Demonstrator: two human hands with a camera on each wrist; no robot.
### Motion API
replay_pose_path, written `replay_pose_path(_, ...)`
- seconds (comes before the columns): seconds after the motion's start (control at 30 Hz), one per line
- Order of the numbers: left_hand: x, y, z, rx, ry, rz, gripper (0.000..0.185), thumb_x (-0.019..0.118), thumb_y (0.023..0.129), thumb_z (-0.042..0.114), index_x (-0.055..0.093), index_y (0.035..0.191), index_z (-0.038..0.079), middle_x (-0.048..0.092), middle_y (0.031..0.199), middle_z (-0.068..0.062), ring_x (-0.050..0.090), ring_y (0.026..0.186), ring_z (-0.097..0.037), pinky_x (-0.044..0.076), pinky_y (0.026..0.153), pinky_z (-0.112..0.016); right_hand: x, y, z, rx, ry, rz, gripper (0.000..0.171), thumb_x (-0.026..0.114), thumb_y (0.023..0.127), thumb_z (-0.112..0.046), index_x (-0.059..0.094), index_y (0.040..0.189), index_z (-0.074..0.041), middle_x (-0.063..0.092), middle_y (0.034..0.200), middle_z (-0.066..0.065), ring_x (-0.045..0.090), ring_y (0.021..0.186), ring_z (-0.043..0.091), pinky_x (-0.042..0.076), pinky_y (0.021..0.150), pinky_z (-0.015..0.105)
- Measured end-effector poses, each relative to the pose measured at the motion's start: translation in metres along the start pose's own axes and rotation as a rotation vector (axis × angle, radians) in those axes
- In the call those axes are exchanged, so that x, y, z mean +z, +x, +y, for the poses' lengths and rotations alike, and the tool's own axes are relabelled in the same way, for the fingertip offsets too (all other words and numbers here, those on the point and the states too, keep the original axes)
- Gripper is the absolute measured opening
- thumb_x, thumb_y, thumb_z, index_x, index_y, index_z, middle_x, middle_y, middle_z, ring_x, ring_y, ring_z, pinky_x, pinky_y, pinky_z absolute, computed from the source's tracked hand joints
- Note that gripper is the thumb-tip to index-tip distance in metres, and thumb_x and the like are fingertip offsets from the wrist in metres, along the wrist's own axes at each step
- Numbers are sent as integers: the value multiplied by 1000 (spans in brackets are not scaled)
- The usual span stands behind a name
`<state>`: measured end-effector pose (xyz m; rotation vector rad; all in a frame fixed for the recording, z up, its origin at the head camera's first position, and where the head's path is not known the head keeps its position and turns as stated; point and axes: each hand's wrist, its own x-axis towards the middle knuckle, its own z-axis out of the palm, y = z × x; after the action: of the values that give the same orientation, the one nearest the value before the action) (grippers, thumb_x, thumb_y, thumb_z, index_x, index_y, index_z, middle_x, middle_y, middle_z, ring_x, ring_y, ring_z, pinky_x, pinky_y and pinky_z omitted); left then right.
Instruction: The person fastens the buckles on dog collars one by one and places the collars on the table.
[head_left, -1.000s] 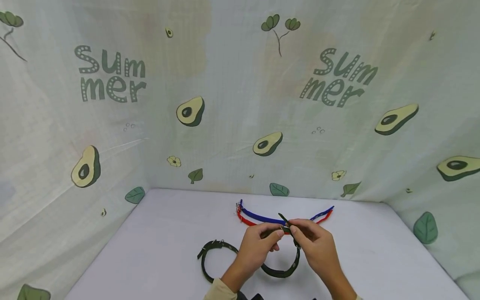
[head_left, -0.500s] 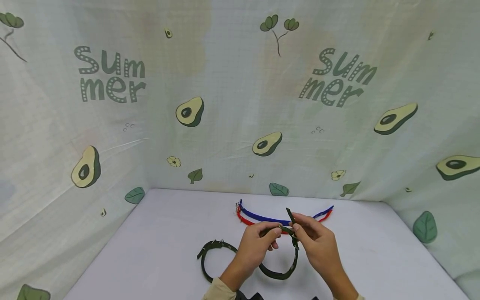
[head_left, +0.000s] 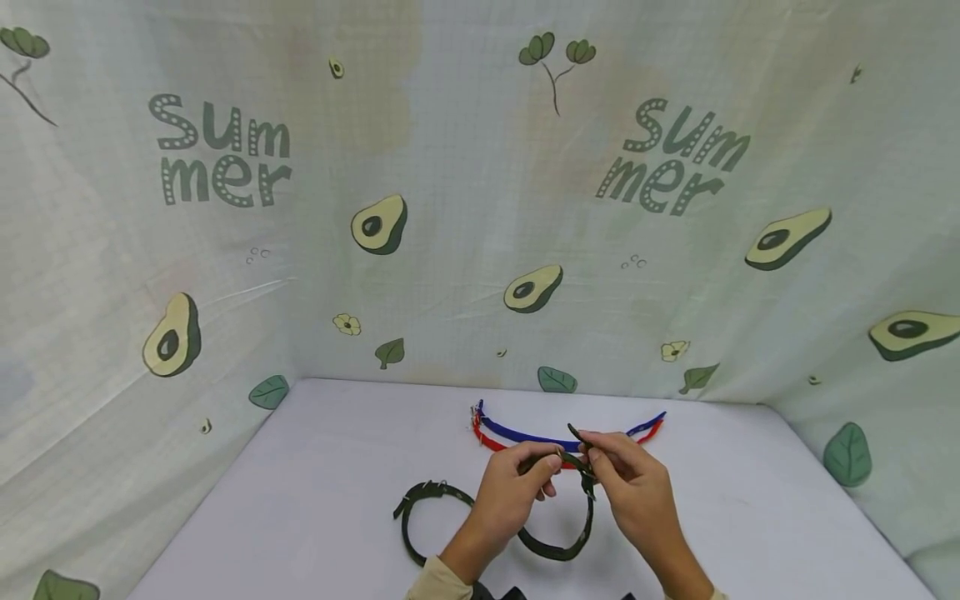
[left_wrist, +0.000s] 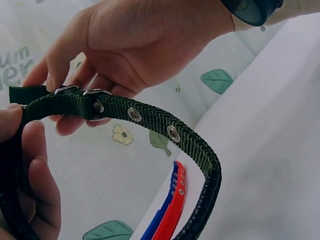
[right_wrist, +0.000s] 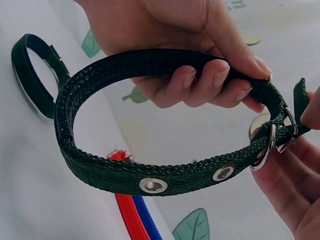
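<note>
My left hand (head_left: 550, 463) and right hand (head_left: 594, 455) meet above the table, both pinching a dark green webbing collar (head_left: 557, 550) at its metal buckle (right_wrist: 272, 145). The collar forms a loop that hangs below the hands, with metal eyelets (right_wrist: 153, 185) along it. In the right wrist view my left hand (right_wrist: 200, 75) curls its fingers round the strap. In the left wrist view my right hand (left_wrist: 70, 85) pinches the buckle (left_wrist: 75, 92). The strap's free end (head_left: 574, 432) sticks up past the buckle.
A second dark green collar (head_left: 417, 510) lies on the white table (head_left: 337, 467) left of my hands. A blue collar (head_left: 525, 435) and a red collar (head_left: 489, 441) lie side by side behind them. Avocado-print cloth (head_left: 375, 225) walls the table on three sides.
Both hands have stayed at the buckle. The strap's free end swung upright, then leaned back to the left, and the hanging loop rose slightly.
</note>
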<state>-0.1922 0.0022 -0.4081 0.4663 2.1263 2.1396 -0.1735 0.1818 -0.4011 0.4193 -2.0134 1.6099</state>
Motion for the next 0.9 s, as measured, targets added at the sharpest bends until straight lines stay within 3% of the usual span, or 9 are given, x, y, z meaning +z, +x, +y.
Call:
replay_pose_path(0.3, 0, -1, 2, 37, -33, 13, 23, 65, 99, 18, 72, 117, 6, 67, 84, -1, 61, 71, -13, 52, 67, -22, 0, 0, 2, -54, -60, -16, 30, 59, 94, 13, 76, 106, -9, 67, 100, 6, 68, 84, 17, 56, 72, 23)
replay_pose_path(0.63, -2, 0, 0, 48, -8, 7, 22, 67, 98, 22, 73, 114, 8, 67, 82, -2, 62, 71, -13, 54, 69, -23, 1, -1, 2, -34, -149, -14, 35, 58, 94, 11, 76, 99, -19, 66, 98, -2, 63, 86, 17, 55, 71, 23)
replay_pose_path(0.9, -3, 1, 0, 45, -11, -10, 23, 67, 98, 24, 73, 114, 9, 68, 85, -2, 63, 73, -14, 54, 71, -23, 2, -2, 4, -54, -171, -16, 36, 59, 93, 12, 77, 98, -20, 64, 98, -3, 62, 87, 16, 55, 72, 22)
